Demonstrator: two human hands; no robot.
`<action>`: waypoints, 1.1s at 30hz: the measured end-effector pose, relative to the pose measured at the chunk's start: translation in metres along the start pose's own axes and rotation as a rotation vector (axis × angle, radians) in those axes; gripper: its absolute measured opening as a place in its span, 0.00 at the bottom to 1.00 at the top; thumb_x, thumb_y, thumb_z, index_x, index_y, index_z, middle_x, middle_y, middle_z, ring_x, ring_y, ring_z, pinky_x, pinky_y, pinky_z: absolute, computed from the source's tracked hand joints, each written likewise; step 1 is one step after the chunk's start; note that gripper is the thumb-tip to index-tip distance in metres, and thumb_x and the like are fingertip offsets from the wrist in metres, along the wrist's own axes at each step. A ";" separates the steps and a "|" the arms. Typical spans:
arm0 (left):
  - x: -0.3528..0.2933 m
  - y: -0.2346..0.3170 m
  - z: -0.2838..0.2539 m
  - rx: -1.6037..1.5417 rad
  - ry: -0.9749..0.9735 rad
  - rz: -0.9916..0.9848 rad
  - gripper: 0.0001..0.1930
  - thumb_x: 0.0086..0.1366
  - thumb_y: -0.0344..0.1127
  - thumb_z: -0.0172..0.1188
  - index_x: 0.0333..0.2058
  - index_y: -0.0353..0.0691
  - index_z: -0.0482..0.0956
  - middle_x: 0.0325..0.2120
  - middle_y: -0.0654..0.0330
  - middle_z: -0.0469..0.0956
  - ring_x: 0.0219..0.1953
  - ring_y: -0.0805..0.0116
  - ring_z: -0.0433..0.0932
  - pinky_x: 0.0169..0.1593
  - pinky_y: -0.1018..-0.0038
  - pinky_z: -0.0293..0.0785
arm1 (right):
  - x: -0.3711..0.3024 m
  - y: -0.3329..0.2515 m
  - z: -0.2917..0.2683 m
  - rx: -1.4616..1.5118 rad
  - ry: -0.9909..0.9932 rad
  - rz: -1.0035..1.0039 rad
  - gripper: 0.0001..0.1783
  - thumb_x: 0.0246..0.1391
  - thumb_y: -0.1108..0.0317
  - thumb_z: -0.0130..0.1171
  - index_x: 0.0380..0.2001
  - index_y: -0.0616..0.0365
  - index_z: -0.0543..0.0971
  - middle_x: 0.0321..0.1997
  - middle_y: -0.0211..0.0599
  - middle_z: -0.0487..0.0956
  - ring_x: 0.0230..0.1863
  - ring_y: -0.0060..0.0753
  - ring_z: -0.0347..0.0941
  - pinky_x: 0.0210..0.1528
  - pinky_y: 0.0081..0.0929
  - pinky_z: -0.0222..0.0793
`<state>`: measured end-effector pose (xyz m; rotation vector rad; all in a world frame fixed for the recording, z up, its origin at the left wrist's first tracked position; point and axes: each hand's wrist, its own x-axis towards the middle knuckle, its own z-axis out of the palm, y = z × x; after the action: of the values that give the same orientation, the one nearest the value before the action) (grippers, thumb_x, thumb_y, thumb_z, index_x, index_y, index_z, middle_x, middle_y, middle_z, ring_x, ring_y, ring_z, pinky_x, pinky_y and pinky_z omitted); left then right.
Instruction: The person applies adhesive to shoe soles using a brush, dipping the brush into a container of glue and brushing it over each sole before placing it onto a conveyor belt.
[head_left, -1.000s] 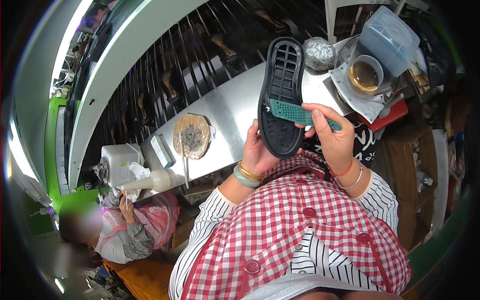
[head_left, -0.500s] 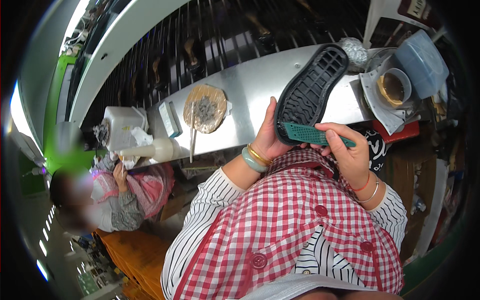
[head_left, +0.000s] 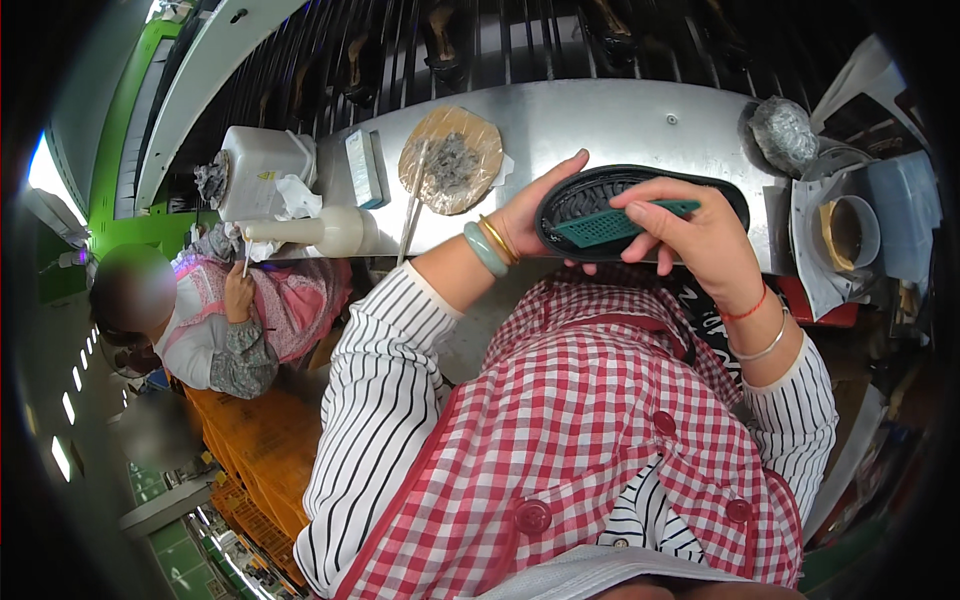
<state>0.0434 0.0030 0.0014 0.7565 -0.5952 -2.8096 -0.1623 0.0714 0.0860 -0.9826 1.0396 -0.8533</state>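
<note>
My left hand (head_left: 525,215) grips the left end of a black rubber shoe sole (head_left: 598,187), its thumb along the rim and fingers partly hidden beneath. The sole lies nearly crosswise in front of my body, its grooved and ribbed hollow face up. Closed around a flat green plastic brush (head_left: 600,228), my right hand (head_left: 695,232) holds it over the left part of the sole. The brush has a dotted, slanted head; any bristles underneath are hidden. Its head is over the near rim, and my right hand covers part of the sole's middle.
A metal bench (head_left: 560,115) holds a wrapped round pad (head_left: 470,165) with grey lumps, a stick (head_left: 412,215), a small box (head_left: 365,170), a white container (head_left: 262,170) and a pale bottle (head_left: 335,230). Rightward are a foil-like ball (head_left: 785,135) and a cup (head_left: 850,232). A co-worker (head_left: 235,320) sits left.
The sole has swung from upright and slanted to nearly crosswise and tilted flatter. My right hand and the brush have moved up over it; the view has shifted too.
</note>
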 end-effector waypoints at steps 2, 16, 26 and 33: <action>-0.003 0.011 -0.019 -0.014 -0.032 -0.059 0.37 0.65 0.65 0.34 0.50 0.34 0.68 0.34 0.47 0.78 0.28 0.55 0.81 0.20 0.63 0.81 | 0.013 -0.002 0.004 -0.049 -0.016 0.014 0.12 0.57 0.66 0.56 0.38 0.63 0.80 0.26 0.37 0.80 0.22 0.19 0.75 0.20 0.11 0.67; -0.018 0.071 0.003 0.263 0.196 -0.241 0.36 0.63 0.64 0.42 0.44 0.28 0.73 0.28 0.44 0.79 0.22 0.55 0.81 0.17 0.70 0.78 | 0.037 -0.038 -0.009 -0.236 -0.074 0.103 0.10 0.54 0.68 0.57 0.34 0.62 0.82 0.28 0.34 0.80 0.25 0.18 0.75 0.24 0.12 0.69; -0.013 0.088 -0.008 0.322 0.167 -0.302 0.34 0.63 0.61 0.46 0.46 0.29 0.73 0.34 0.42 0.79 0.28 0.54 0.82 0.23 0.59 0.82 | 0.015 -0.045 -0.053 -0.367 -0.013 0.160 0.09 0.53 0.70 0.57 0.34 0.63 0.82 0.27 0.31 0.80 0.25 0.16 0.75 0.24 0.11 0.67; -0.018 0.074 0.015 0.207 0.163 -0.187 0.31 0.65 0.57 0.46 0.44 0.27 0.73 0.35 0.40 0.78 0.29 0.56 0.82 0.26 0.67 0.83 | -0.030 -0.030 -0.077 -0.276 0.166 0.119 0.09 0.55 0.70 0.56 0.35 0.64 0.81 0.30 0.34 0.80 0.25 0.18 0.75 0.23 0.11 0.64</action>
<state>0.0557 -0.0545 0.0520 1.1224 -0.8349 -2.8421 -0.2478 0.0707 0.1083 -1.0806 1.3712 -0.7137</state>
